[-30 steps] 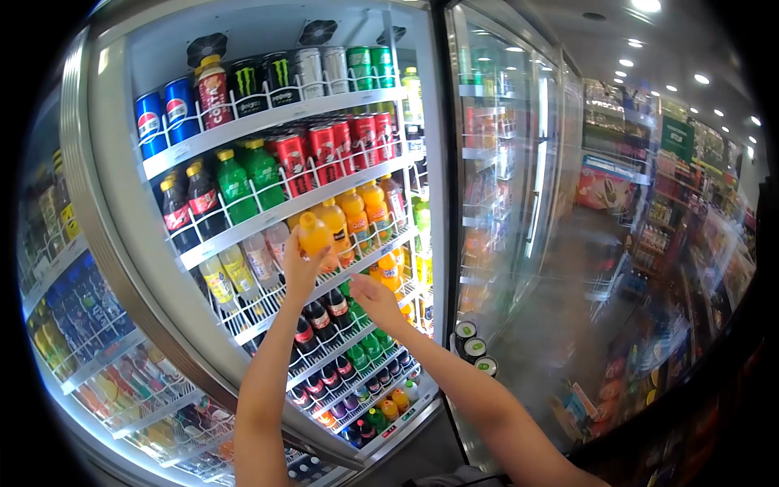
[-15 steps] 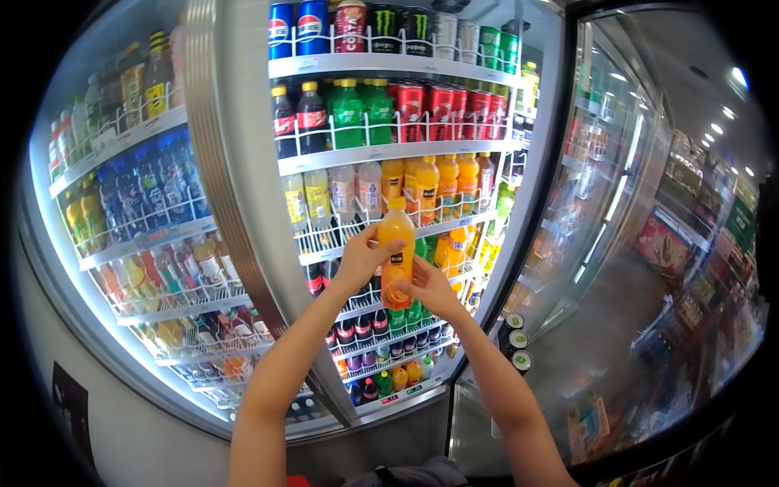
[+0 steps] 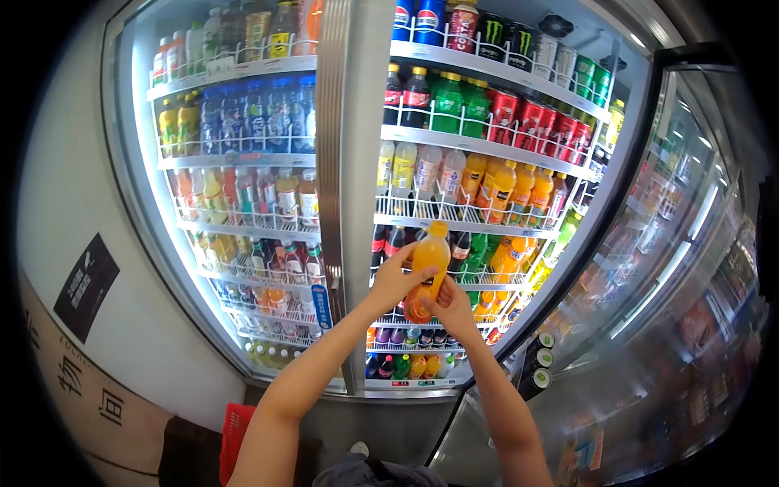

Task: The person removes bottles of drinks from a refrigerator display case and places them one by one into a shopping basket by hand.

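An orange juice bottle (image 3: pixel 430 258) with a yellow cap is held upright, slightly tilted, in front of the lower shelves of the open fridge. My left hand (image 3: pixel 401 280) is wrapped round its middle from the left, thumb across the front. Lower down, my right hand (image 3: pixel 451 308) grips the bottle near its base from the right. Behind and above it, more orange bottles (image 3: pixel 501 193) stand on the third shelf beside pale, clear-looking bottles (image 3: pixel 428 170). Part of the label is hidden by my fingers.
The fridge's glass door (image 3: pixel 641 268) stands open at the right, with several dark cans (image 3: pixel 537 380) by its lower part. At the left is a closed fridge section (image 3: pixel 243 158) full of drinks. A red object (image 3: pixel 235 438) shows low at the left.
The orange bottle has come away from the third shelf and down, and my right hand has joined my left on it. The view has turned left, bringing the neighbouring fridge and wall further into sight.
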The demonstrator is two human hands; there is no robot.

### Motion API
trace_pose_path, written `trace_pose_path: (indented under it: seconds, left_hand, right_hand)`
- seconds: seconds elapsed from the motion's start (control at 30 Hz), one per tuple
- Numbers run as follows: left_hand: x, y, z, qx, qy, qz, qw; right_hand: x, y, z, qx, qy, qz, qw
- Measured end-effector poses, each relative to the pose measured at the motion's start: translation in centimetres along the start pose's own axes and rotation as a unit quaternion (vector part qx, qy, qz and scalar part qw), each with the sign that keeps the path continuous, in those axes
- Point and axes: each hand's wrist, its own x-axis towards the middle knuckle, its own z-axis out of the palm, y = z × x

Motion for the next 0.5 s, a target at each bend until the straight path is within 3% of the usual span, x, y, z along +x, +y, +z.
trace_pose_path:
  seconds: [0.07, 0.17, 0.5]
  left_hand:
    - [-2.6, -0.8, -0.5, -0.015, 0.001, -0.01, 1.0]
    - [-7.6, -0.8, -1.1, -0.143, 0.004, -0.068, 0.987]
    - [-19.9, -4.8, -7.3, -0.151, 0.128, -0.105, 0.974]
  right_hand:
    - [-1.7, 0.9, 0.7, 0.009, -0.019, 0.01, 1.0]
    - [-4.1, 1.4, 2.2, 0.02, -0.071, 0.035, 0.997]
    - [-7.9, 7.0, 11.2, 0.043, -0.206, 0.048, 0.976]
